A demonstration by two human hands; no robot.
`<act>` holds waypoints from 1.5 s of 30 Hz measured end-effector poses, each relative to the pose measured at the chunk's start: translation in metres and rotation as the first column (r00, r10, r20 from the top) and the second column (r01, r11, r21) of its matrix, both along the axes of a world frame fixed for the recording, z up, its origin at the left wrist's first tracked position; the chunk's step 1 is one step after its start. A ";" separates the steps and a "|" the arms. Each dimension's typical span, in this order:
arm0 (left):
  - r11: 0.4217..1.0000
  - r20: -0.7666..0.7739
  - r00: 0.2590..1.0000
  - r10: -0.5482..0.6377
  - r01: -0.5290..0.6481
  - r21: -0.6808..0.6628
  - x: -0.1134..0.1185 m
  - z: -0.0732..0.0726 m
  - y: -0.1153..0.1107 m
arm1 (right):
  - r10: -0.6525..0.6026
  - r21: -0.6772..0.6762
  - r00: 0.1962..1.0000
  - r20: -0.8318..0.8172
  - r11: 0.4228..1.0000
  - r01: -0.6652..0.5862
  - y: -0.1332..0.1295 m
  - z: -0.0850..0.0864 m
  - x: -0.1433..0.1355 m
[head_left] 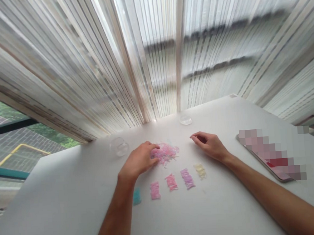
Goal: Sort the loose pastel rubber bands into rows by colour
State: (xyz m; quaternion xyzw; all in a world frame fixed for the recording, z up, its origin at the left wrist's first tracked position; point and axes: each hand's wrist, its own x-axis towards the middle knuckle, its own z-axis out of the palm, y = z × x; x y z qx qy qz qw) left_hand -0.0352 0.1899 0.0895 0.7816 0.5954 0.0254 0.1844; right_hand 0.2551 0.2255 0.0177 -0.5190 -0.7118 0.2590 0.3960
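Note:
A loose pile of small, thin pastel pieces point(167, 153), mostly pink and lilac, lies on the white table; their exact kind is too small to make out. My left hand point(142, 157) reaches the pile's left side, thumb and fingers apart at its edge. To the right of the pile, my right hand point(210, 145) rests low over the table with thumb and forefinger pinched together. Whatever they hold, if anything, is too small to name. Nearer me, similar pieces lie sorted by colour in a row: teal point(136, 196), pink point(155, 190), coral point(171, 182), purple point(187, 178) and pale yellow point(200, 171).
A clear round container point(119, 147) stands behind my left hand. Toward the back edge is a clear round dish or lid point(185, 120). A flat pinkish object point(267, 156), partly pixelated, lies beyond my right forearm. Striped curtains point(158, 60) hang behind the white table point(79, 194).

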 end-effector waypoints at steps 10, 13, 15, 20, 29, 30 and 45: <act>0.995 0.011 1.000 -0.018 0.017 0.097 -0.002 0.000 0.008 | 0.000 0.007 1.000 0.000 1.000 0.000 0.001 -0.001 0.000; 0.994 0.042 0.999 0.003 -0.007 0.112 -0.005 0.005 0.007 | 0.003 0.005 1.000 -0.002 1.000 -0.003 0.001 -0.002 0.000; 0.993 0.062 0.998 0.015 -0.022 0.116 -0.007 0.007 0.007 | 0.005 0.004 1.000 -0.003 1.000 -0.005 0.001 -0.003 0.000; 0.990 0.100 0.995 0.009 -0.022 0.136 -0.009 0.009 0.006 | 0.008 0.001 1.000 -0.003 1.000 -0.008 0.001 -0.002 0.000; 0.988 0.135 0.991 0.014 -0.035 0.152 -0.012 0.009 0.007 | 0.017 -0.007 1.000 -0.012 1.000 -0.017 0.002 -0.003 0.000; 0.987 0.138 0.990 0.016 -0.037 0.153 -0.012 0.009 0.008 | 0.017 -0.004 1.000 -0.013 1.000 -0.017 0.002 -0.004 0.000; 0.977 0.272 0.962 -0.037 -0.022 0.212 -0.011 0.014 0.002 | 0.034 0.060 0.999 -0.038 0.998 -0.031 0.007 -0.009 -0.002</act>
